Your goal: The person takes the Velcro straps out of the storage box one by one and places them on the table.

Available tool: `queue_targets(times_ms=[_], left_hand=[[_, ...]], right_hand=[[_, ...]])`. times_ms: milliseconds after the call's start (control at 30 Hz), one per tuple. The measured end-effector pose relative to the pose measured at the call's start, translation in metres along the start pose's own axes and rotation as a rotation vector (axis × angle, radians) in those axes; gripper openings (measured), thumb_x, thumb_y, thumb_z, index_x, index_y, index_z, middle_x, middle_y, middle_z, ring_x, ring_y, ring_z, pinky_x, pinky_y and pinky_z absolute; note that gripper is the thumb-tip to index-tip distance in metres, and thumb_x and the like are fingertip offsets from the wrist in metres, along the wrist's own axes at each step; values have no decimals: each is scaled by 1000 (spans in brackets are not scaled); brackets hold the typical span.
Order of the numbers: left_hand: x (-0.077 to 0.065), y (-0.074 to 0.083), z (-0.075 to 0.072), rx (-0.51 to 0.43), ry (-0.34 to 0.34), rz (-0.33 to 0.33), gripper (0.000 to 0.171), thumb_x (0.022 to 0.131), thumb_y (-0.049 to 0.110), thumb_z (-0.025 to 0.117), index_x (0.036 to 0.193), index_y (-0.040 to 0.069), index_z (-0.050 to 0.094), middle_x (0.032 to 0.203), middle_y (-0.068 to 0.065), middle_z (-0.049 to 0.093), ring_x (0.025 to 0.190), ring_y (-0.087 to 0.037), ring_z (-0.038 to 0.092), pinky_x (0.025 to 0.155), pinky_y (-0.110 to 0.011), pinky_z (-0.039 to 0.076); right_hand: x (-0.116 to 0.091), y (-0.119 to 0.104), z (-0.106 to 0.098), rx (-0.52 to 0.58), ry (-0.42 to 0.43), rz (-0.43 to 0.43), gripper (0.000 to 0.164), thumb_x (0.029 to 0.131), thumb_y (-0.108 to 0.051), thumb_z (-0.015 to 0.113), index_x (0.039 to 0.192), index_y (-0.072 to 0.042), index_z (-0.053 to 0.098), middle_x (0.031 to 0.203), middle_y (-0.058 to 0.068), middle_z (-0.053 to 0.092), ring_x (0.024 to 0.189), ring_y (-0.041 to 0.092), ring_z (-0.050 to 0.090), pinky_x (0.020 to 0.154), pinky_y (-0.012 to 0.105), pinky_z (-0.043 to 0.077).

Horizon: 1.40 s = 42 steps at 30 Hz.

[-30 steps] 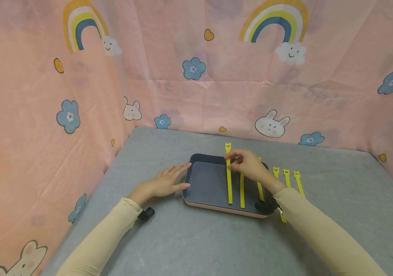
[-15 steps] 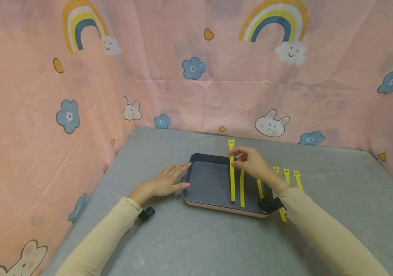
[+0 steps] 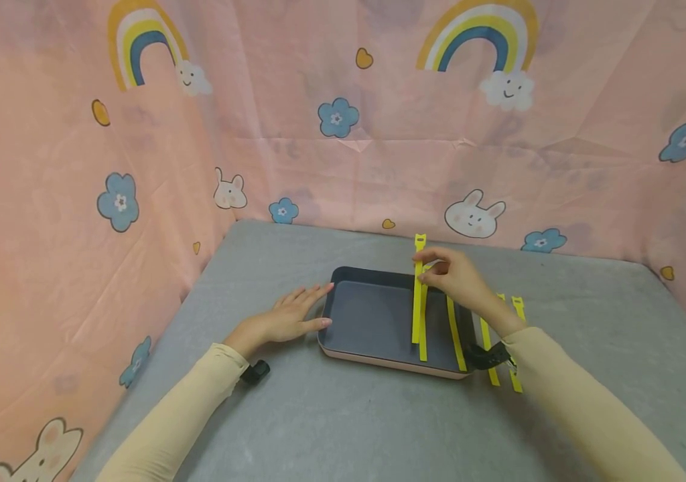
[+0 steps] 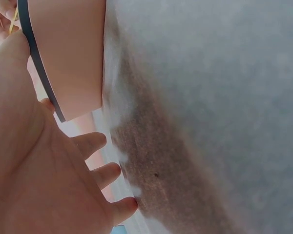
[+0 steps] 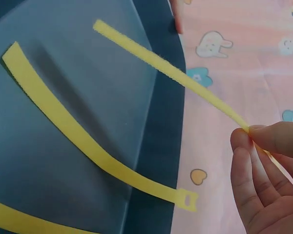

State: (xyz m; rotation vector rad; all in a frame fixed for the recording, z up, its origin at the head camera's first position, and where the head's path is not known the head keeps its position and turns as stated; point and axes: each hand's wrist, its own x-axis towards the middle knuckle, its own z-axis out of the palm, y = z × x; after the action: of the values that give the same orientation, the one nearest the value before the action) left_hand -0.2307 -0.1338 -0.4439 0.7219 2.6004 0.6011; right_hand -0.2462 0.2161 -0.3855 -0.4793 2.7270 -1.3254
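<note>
My right hand (image 3: 462, 278) pinches a yellow hook-and-loop cable tie (image 3: 417, 308) between thumb and fingertips, above the dark baking tray (image 3: 367, 311). The tie's slotted head points away from me, past the far rim. In the right wrist view, the held tie (image 5: 161, 64) slants over the tray edge. Below it another yellow tie (image 5: 80, 136) lies across the tray, its slotted head over the rim. A further tie (image 3: 455, 335) lies to the right in the tray. My left hand (image 3: 283, 323), fingers spread and nearly straight, touches the tray's left rim.
Right of the tray, more yellow ties (image 3: 492, 361) lie on the grey table (image 3: 343, 428), partly hidden by my right forearm. A pink patterned cloth (image 3: 343, 181) hangs behind and along the left side. Dark bands (image 3: 488, 357) circle both wrists.
My right hand has carried the pinched tie to the right and slightly away from me, so it now overlaps a tie lying in the tray. My left hand stays at the rim.
</note>
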Motion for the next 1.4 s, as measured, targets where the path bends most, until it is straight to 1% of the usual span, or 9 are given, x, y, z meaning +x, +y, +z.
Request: queue_targets(times_ms=[100,233,300,467,800,933,1067,1167,1400], left_hand=[[0,0,0,2,1,0,75,91,66,38,149,43,-3,162,-2,6,150,-34,4,116,-63,8],[0,1,0,2,5,0,75,91,66,38,150,42,-2,162,-3,6,149,-34,4,115,-63,8],[-1,1,-1,1,5,0,76,91,66,38,150,41,-2,162,-3,6,149,-35,4,115,-63,8],[-1,1,-1,8,7,0,76,91,67,37,150,42,-2,162,-3,6,149,-35,4,115,-63,8],[-2,2,0,5,14,1,76,91,66,38,150,42,-2,162,-4,7,149,-35,5,116,-63,8],[-3,2,-1,-5,12,0,76,91,66,39,150,41,-1,162,-4,7,149,-35,5,116,-63,7],[-3,2,0,-4,10,-2,76,90,67,38,150,42,-1,162,-3,7,149,-35,5,116,-63,8],[-2,2,0,-3,8,-5,76,90,68,38,150,43,-2,162,-2,6,149,-34,5,116,-62,8],[-2,1,0,-15,17,3,76,90,67,39,150,42,-1,162,-3,7,149,-35,5,116,-63,7]], right_hand=[[-2,0,-4,7,13,3,33,90,-16,64,122,-18,59,123,8,61,88,19,65,78,33,54],[-4,1,-10,18,25,9,35,90,-20,64,125,-19,58,123,7,61,92,27,65,80,37,55],[-4,1,-12,14,28,11,36,90,-21,64,125,-19,57,123,6,61,92,25,66,81,37,55],[-7,2,-18,-12,42,9,37,90,-21,64,126,-19,55,124,6,59,87,6,64,80,32,55],[-16,5,-36,15,90,-14,38,91,-22,63,127,-11,55,124,13,60,86,6,66,74,27,55],[-21,4,-43,-11,119,35,39,91,-29,63,128,-18,56,124,8,62,87,8,66,75,24,54],[-25,5,-49,-26,133,96,40,90,-36,62,128,-25,55,125,4,61,87,5,65,81,33,53],[-26,8,-53,-24,136,116,42,90,-38,62,129,-25,54,125,4,61,89,7,66,85,37,52],[-32,14,-62,-30,156,128,45,89,-37,63,131,-24,53,122,5,59,85,-2,64,84,35,51]])
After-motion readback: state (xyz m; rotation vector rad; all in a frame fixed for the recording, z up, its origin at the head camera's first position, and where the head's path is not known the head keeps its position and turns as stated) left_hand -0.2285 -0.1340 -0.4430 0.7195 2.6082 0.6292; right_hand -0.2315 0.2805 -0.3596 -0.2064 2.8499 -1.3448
